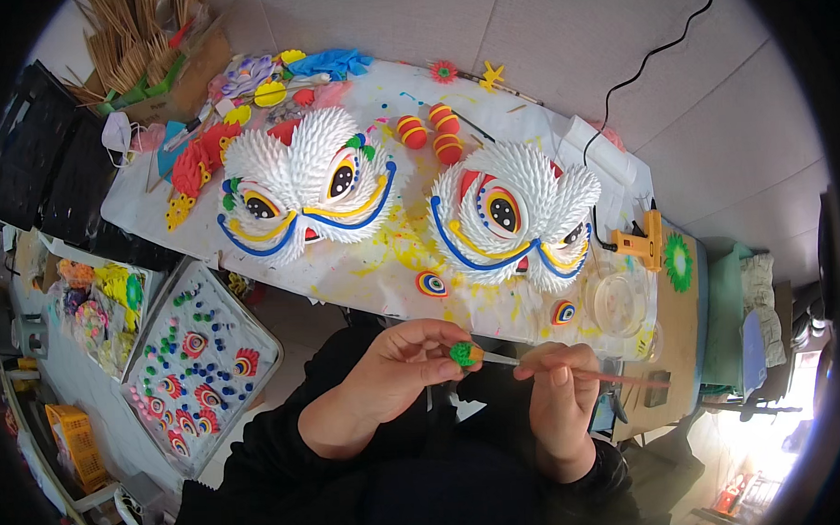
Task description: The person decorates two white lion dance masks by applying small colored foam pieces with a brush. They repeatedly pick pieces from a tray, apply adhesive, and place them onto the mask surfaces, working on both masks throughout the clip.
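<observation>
Between its thumb and fingers, my left hand [403,364] holds a small green textured ball [463,355]. A paintbrush [597,375] with a reddish handle and pale metal ferrule lies in the grip of my right hand [563,389]. Its orange-brown bristles [477,355] meet the ball's right side. Beyond my hands, two white, layered lion-head pieces rest on the table. The left piece [298,162] has green and blue balls beside its eyes. On the right piece [521,182], small blue dots line one eye, and no green balls show there.
A tray [270,337] of coloured balls and eye-shaped ornaments is at left. On the paint-spotted table [351,286] lie red-and-yellow striped pieces [447,133] and eye discs [431,284]. A yellow glue gun [645,241] with a black cord and a clear round container [616,304] stand at right.
</observation>
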`<action>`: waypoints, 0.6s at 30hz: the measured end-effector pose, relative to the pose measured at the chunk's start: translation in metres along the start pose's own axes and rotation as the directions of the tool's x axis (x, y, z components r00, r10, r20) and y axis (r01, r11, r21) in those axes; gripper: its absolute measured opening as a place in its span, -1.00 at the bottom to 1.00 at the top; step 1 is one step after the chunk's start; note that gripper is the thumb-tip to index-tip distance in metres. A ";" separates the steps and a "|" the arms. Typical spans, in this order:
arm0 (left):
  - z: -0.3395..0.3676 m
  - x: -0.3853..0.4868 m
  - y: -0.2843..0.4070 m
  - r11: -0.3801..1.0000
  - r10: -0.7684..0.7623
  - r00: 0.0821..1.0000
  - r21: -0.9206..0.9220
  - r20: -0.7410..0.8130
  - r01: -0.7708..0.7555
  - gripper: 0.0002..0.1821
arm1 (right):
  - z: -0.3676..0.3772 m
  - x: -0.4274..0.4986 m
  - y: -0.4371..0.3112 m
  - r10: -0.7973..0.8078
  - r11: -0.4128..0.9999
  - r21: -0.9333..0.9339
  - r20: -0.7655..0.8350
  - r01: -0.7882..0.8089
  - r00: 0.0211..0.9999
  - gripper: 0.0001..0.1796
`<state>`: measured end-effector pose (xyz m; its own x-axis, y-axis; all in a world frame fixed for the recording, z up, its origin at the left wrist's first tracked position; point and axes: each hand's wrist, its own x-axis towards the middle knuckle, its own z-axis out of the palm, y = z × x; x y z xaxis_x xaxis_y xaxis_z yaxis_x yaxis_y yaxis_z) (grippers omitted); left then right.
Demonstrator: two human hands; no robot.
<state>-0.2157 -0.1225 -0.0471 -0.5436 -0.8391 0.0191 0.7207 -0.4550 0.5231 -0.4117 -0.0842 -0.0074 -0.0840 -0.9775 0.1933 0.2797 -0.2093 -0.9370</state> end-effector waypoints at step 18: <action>-0.042 0.125 0.051 0.644 0.505 0.859 0.701 -0.088 -0.307 -0.71 | -0.029 0.005 0.007 -0.081 0.990 -0.130 -0.222 0.053 0.972 -0.80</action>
<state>-0.2288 -0.2636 -0.0533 -0.0652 -0.9765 0.2054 0.3292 0.1733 0.9282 -0.4383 -0.0894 -0.0218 -0.3167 -0.9275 0.1988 0.1485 -0.2555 -0.9553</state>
